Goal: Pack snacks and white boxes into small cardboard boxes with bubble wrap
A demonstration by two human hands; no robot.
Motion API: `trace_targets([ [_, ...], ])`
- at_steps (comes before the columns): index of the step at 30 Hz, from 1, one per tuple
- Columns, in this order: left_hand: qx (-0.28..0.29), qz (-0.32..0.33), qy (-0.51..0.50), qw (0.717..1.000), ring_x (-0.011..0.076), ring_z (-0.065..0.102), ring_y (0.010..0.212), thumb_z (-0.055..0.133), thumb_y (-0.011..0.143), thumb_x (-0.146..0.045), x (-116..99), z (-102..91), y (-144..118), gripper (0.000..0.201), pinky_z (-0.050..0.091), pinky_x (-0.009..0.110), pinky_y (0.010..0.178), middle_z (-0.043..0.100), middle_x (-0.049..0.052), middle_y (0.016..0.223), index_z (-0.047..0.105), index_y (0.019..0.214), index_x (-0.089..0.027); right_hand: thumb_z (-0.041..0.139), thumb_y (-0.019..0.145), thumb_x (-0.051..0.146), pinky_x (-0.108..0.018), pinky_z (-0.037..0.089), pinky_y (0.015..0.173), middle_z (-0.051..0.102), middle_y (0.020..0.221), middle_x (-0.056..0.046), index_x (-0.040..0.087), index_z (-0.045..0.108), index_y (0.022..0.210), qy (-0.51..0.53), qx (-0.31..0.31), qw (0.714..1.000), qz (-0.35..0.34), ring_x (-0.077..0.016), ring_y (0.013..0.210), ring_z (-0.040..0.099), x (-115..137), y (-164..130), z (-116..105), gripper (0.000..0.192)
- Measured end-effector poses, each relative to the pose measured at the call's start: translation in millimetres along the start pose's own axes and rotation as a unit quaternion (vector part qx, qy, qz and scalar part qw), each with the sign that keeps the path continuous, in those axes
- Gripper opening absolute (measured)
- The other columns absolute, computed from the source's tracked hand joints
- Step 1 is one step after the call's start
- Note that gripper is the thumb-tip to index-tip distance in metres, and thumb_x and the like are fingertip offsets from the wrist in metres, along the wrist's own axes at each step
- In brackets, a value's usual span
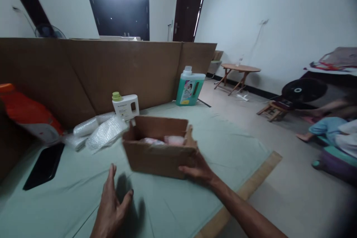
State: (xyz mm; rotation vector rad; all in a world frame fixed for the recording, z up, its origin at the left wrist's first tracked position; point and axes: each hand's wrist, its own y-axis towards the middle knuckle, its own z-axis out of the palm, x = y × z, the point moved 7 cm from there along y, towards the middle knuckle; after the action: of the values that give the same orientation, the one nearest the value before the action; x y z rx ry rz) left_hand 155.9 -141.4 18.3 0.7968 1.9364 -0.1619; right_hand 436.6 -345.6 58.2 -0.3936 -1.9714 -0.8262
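Cardboard box (160, 152), open-topped with pink items inside, sits on a pale green sheet (237, 145). Right hand (199, 171) grips its near right corner, fingers closed around the edge. Left hand (111, 204) hovers spread open, just short of the box. Bubble wrap (104, 134) lies beyond the left fingers.

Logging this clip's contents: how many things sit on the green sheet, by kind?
Detergent bottles: 3 (white, green, orange)
Cardboard box: 1
Bubble wrap pile: 1
Black phone: 1
Total: 6
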Motion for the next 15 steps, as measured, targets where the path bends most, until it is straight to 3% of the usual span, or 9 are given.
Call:
trace_targets([
  [3, 0.023, 0.108, 0.091, 0.990, 0.0380, 0.042, 0.141, 0.050, 0.093, -0.038, -8, 30.2, -9, 0.072, 0.040, 0.062, 0.111, 0.042, 0.019, 0.154, 0.023, 0.157, -0.021, 0.083, 0.070, 0.051, -0.053, 0.049, 0.100, 0.059, 0.135, -0.013, 0.027, 0.036, 0.150, -0.076, -0.157, 0.984, 0.043, -0.0331, 0.120, 0.058, -29, -5, -95, 0.096],
  [7, 0.014, 0.177, 0.166, 0.970, 0.0366, 0.045, 0.139, 0.046, 0.096, -0.031, -1, 41.4, -28, 0.062, 0.047, 0.059, 0.106, 0.043, 0.016, 0.154, 0.029, 0.155, -0.026, 0.086, 0.061, 0.052, -0.051, 0.054, 0.092, 0.059, 0.132, -0.012, 0.028, 0.033, 0.150, -0.177, -0.286, 0.940, 0.055, -0.0300, 0.108, 0.062, -53, 7, -188, 0.107],
  [11, 0.002, 0.211, 0.210, 0.955, 0.0353, 0.049, 0.135, 0.047, 0.095, -0.025, 7, 45.1, -33, 0.058, 0.052, 0.056, 0.102, 0.046, 0.016, 0.150, 0.033, 0.152, -0.026, 0.086, 0.059, 0.050, -0.050, 0.055, 0.092, 0.058, 0.130, -0.013, 0.028, 0.025, 0.153, -0.193, -0.326, 0.924, 0.053, -0.0289, 0.107, 0.064, -76, 47, -233, 0.114],
  [15, -0.018, 0.197, 0.205, 0.959, 0.0364, 0.053, 0.131, 0.047, 0.092, -0.023, 15, 46.6, -29, 0.052, 0.052, 0.058, 0.100, 0.051, 0.017, 0.145, 0.044, 0.145, -0.025, 0.085, 0.058, 0.050, -0.050, 0.053, 0.095, 0.059, 0.127, -0.012, 0.026, 0.027, 0.150, -0.191, -0.335, 0.922, 0.034, -0.0289, 0.110, 0.062, -98, 89, -245, 0.111],
])
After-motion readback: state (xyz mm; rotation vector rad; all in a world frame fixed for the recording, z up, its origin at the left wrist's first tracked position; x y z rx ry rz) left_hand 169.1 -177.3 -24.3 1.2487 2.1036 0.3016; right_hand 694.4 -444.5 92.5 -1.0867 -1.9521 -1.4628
